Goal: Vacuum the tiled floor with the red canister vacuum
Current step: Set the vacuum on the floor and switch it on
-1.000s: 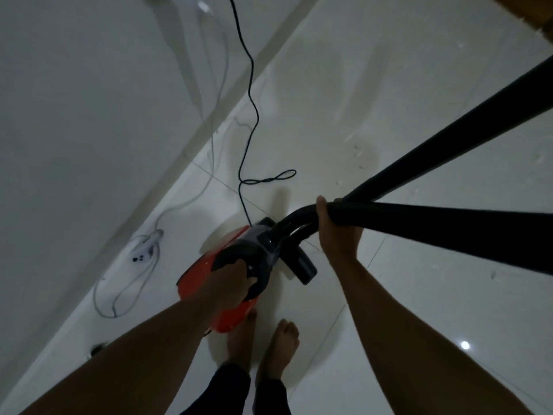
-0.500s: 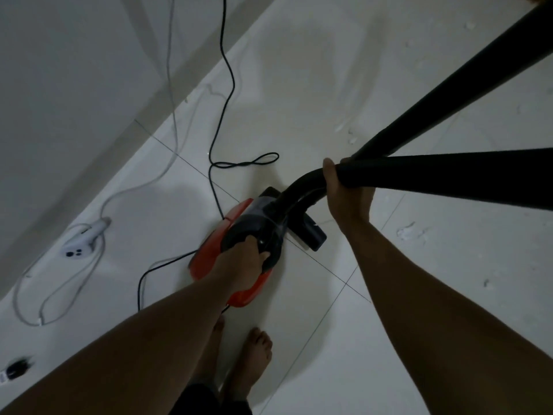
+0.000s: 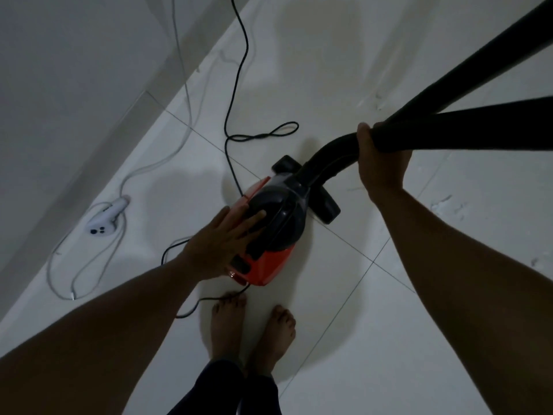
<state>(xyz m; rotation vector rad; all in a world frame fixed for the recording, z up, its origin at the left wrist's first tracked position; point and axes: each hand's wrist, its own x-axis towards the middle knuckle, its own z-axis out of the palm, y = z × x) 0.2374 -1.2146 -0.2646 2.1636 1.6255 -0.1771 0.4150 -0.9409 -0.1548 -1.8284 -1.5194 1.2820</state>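
The red canister vacuum [image 3: 269, 265] sits on the tiled floor [image 3: 344, 339], just in front of the person's two bare feet [image 3: 227, 324]. Its body is short and round, like a little barrel lying down. The lower part is bright red hard plastic. The top is dark, smooth and a bit shiny, with a curved handle on it.

The left hand [image 3: 221, 244] lies flat on the dark top. Its fingers are straight and spread, not wrapped round anything. The right hand [image 3: 380, 163] is well apart from it, higher up and to the right. Its fingers are curled tight round the black hose [image 3: 329, 154]. The hose is thick and bends in a soft curve from the front of the vacuum up to that hand. From the hand, two long black tubes [image 3: 478, 124] run off to the right edge. They look stiff and dull. A flat black brush head [image 3: 326, 208] lies on the floor, just beside the front of the vacuum.

A thin black cord [image 3: 236, 85] snakes over the floor and makes a small loop near the vacuum. On the left, a white power strip [image 3: 104, 220] lies by the grey wall [image 3: 59, 70], with a thick white cable [image 3: 182, 85] curling round it. The tiles are big, white, smooth and glossy, with thin dark lines between them. Little white crumbs [image 3: 446, 205] lie on the floor at the right.
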